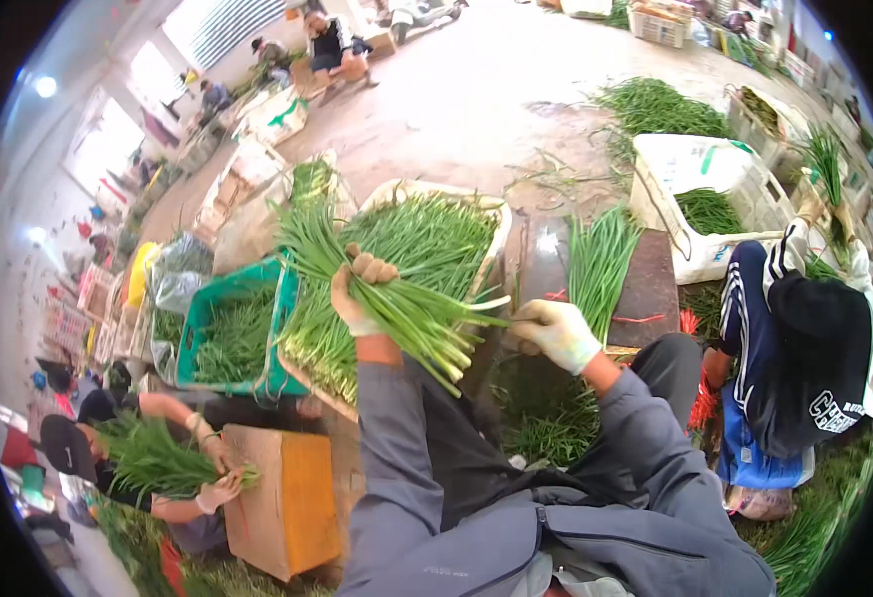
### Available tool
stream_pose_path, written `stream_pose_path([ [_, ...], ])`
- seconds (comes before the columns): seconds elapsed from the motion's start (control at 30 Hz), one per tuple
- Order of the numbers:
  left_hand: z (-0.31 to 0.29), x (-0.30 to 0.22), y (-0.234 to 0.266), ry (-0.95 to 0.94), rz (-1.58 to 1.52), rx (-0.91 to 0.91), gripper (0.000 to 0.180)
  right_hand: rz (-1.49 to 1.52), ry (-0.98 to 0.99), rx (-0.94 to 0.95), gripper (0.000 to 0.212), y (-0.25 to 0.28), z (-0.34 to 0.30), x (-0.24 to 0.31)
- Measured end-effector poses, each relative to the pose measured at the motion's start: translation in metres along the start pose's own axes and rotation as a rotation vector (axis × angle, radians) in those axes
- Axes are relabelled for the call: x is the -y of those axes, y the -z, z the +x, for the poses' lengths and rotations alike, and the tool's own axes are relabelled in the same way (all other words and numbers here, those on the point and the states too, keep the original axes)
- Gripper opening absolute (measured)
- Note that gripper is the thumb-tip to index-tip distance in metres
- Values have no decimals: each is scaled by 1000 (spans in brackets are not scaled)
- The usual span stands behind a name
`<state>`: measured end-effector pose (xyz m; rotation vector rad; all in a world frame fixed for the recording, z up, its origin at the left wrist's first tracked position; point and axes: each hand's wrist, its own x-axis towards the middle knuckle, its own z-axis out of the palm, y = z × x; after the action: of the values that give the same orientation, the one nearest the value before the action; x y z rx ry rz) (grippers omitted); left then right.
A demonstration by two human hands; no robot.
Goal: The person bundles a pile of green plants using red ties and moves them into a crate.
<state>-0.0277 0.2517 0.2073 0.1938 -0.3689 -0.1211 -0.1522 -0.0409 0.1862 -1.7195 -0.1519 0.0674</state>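
My left hand [362, 289], in a pale glove, is wrapped round a thick bunch of Chinese chives [408, 320]. The leaves fan out to the upper left and the pale stem ends point to the lower right. At those stem ends, my right hand [559, 335], in a white glove, has its thumb and fingers pinched together on a thin green chive leaf [496, 320]. Beneath the bunch stands a cream crate [501, 231] heaped with chives. A smaller pile of chives [600, 269] lies on a dark board [645, 289] beyond my right hand.
A green crate [190, 343] of leaves stands left of the cream one. At lower left, a co-worker [108, 428] holds chives beside a cardboard box [282, 497]. Another co-worker [804, 338] sits at right, near a white crate [695, 244]. Loose leaves [546, 428] litter the floor.
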Motion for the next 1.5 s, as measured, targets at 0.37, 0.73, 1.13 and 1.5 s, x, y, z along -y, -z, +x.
stream_pose_path([
  [0.37, -3, 24, -2, 67, -176, 206, 33, 366, -28, 200, 50, -38, 6, 0],
  [0.73, -3, 20, -8, -13, -162, 174, 32, 1260, -102, 417, 61, -86, 10, -1],
  [1.13, -3, 22, -7, -11, -105, 142, 28, 300, -149, 142, 27, -57, 3, 0],
  [1.5, -2, 26, -9, 30, -186, 122, 31, 385, -100, 228, 40, -17, 10, 5],
])
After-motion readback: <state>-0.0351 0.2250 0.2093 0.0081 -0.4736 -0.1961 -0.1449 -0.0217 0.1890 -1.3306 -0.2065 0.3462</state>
